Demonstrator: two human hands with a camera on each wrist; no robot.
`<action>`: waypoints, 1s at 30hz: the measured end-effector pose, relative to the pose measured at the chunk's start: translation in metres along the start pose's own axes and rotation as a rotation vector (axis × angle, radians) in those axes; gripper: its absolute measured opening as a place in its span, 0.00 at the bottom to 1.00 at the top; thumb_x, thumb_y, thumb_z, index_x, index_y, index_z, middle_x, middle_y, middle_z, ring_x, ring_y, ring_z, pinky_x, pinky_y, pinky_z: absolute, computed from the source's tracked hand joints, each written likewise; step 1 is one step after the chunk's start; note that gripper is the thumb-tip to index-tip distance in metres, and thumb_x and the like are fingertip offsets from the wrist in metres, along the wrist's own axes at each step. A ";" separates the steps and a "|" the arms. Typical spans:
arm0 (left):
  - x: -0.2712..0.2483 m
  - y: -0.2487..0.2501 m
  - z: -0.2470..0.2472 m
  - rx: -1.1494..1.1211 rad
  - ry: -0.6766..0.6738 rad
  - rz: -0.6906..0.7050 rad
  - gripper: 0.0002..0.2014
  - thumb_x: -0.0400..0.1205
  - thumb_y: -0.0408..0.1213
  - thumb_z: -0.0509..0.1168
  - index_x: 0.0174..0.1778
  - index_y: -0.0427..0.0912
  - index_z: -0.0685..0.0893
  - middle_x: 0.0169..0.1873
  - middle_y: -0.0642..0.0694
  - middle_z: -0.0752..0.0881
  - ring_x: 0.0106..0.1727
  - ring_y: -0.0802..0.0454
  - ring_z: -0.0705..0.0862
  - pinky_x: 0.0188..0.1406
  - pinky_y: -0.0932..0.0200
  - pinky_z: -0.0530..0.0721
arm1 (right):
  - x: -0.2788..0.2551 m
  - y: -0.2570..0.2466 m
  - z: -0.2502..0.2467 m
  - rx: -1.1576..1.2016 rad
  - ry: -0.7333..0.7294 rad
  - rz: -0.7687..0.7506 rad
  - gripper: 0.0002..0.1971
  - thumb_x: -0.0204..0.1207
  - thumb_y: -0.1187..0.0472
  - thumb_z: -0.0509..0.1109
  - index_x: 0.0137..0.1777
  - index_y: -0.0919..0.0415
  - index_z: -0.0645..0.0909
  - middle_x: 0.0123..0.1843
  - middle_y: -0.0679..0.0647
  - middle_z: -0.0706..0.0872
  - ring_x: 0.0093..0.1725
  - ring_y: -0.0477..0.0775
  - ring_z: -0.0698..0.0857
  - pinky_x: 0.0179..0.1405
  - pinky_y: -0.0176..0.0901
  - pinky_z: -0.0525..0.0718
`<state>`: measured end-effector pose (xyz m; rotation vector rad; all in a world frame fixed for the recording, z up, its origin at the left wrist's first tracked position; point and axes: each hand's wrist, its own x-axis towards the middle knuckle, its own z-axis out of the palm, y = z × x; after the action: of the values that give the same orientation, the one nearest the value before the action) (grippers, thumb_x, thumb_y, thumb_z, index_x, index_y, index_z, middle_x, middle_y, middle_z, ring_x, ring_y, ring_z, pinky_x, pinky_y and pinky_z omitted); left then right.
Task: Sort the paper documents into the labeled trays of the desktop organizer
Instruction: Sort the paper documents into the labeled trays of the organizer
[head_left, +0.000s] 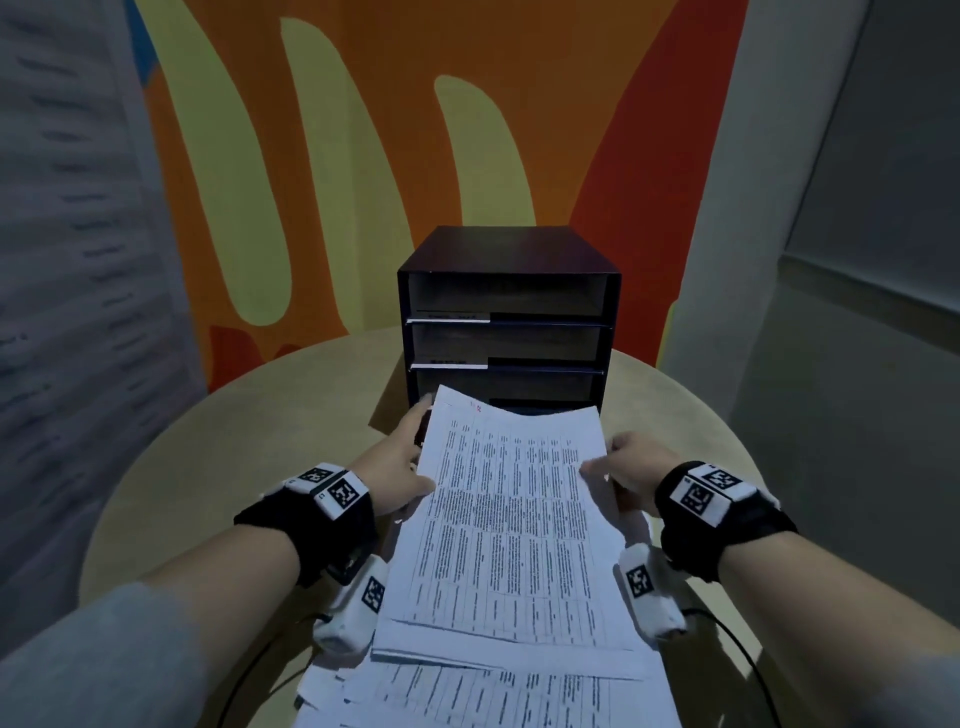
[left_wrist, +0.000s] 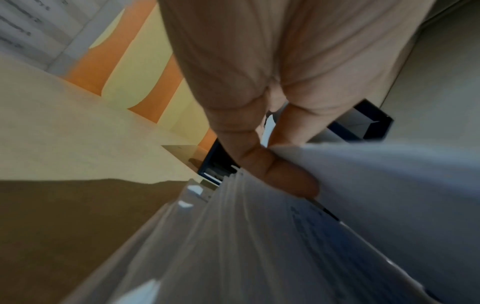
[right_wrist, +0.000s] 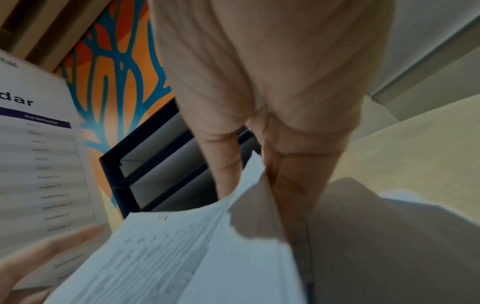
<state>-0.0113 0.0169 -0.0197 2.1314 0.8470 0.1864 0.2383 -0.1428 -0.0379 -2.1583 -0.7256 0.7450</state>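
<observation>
A dark desktop organizer with three stacked trays stands at the back of the round table; white label strips mark the upper two tray fronts. A printed document of several sheets is lifted in front of the bottom tray, its far edge reaching that opening. My left hand grips its left edge, thumb on top. My right hand pinches the right edge. More printed papers lie in a loose pile under it at the table's near edge.
The round beige table reaches out on both sides of the organizer. An orange and yellow painted wall stands behind it. A white printed poster hangs at the left. Thin black cables trail near my wrists.
</observation>
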 end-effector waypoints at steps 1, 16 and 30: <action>0.003 -0.004 0.001 0.037 0.023 -0.009 0.42 0.81 0.25 0.66 0.83 0.60 0.52 0.62 0.49 0.82 0.50 0.41 0.89 0.51 0.42 0.88 | 0.003 0.004 0.001 -0.033 -0.068 0.038 0.12 0.62 0.62 0.81 0.38 0.64 0.81 0.40 0.62 0.89 0.47 0.66 0.89 0.55 0.63 0.86; 0.010 -0.034 0.001 -0.001 -0.076 -0.115 0.11 0.78 0.25 0.67 0.51 0.45 0.85 0.47 0.32 0.86 0.40 0.44 0.83 0.44 0.50 0.83 | 0.001 0.011 -0.009 0.128 -0.422 0.068 0.11 0.73 0.81 0.68 0.37 0.66 0.77 0.35 0.67 0.86 0.34 0.64 0.85 0.40 0.56 0.83; 0.020 0.030 0.003 0.525 -0.054 0.175 0.57 0.61 0.80 0.59 0.84 0.57 0.53 0.85 0.56 0.46 0.86 0.51 0.44 0.82 0.31 0.45 | 0.067 -0.016 0.008 0.333 0.166 0.036 0.15 0.74 0.71 0.74 0.32 0.61 0.71 0.32 0.62 0.81 0.42 0.64 0.84 0.49 0.58 0.84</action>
<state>0.0202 0.0143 -0.0028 2.6902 0.7312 -0.0094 0.2739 -0.0845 -0.0489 -1.9053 -0.4421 0.6458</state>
